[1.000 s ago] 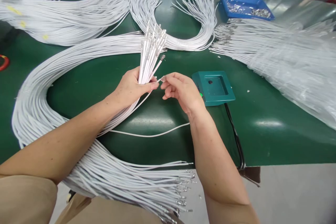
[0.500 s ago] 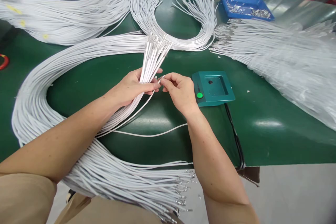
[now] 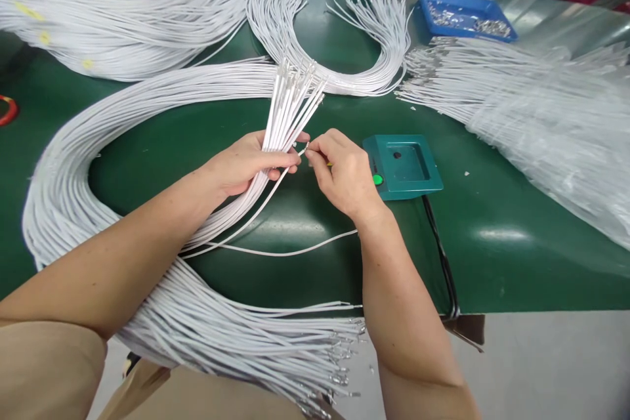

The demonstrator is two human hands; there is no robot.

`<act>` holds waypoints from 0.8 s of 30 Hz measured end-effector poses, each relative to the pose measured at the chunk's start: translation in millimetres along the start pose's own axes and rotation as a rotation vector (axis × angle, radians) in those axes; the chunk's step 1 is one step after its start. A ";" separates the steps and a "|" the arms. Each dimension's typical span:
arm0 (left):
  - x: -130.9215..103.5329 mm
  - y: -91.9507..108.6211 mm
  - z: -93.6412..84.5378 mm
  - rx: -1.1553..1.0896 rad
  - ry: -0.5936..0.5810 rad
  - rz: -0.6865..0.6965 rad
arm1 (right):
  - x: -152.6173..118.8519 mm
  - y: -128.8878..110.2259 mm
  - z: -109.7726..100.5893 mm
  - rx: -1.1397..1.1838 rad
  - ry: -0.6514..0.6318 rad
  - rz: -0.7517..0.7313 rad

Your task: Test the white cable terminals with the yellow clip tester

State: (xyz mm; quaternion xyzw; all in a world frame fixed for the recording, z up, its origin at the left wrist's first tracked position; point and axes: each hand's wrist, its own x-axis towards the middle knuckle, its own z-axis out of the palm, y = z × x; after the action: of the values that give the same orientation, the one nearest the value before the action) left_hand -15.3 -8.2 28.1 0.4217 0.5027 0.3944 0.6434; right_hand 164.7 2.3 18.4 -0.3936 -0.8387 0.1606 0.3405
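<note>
From my distant post, I see the left hand (image 3: 246,161) closed around a bundle of white wires (image 3: 283,121) at the centre of the frame, tips upward. The right hand (image 3: 347,170), just beside, pinches one wire (image 3: 281,177) near its tip. A green device (image 3: 406,164) stands right of centre.

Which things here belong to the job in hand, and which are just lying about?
Likely in the job:
White wire bundle, in the left grip
Single wire end, at the right grip

Seemingly just lying about:
Blue tray
Plastic-covered wires, right
Red thing, left edge
Green device, untouched; role unclear
</note>
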 end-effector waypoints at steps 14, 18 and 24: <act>-0.4 -2.3 3.2 0.041 0.022 0.025 | 0.5 2.2 6.7 0.448 -0.082 0.412; 2.9 -4.8 2.3 -0.014 0.015 -0.032 | -0.9 -1.5 6.6 -0.059 -0.039 0.099; 10.8 -13.7 2.7 -0.037 0.043 -0.072 | -3.6 5.4 -13.4 -0.472 -0.135 0.016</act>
State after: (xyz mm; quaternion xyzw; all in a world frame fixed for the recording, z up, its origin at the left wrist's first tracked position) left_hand -9.6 -3.1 12.2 0.3826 0.5239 0.3892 0.6540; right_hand 178.7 3.0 23.5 -0.4571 -0.8708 -0.0111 0.1809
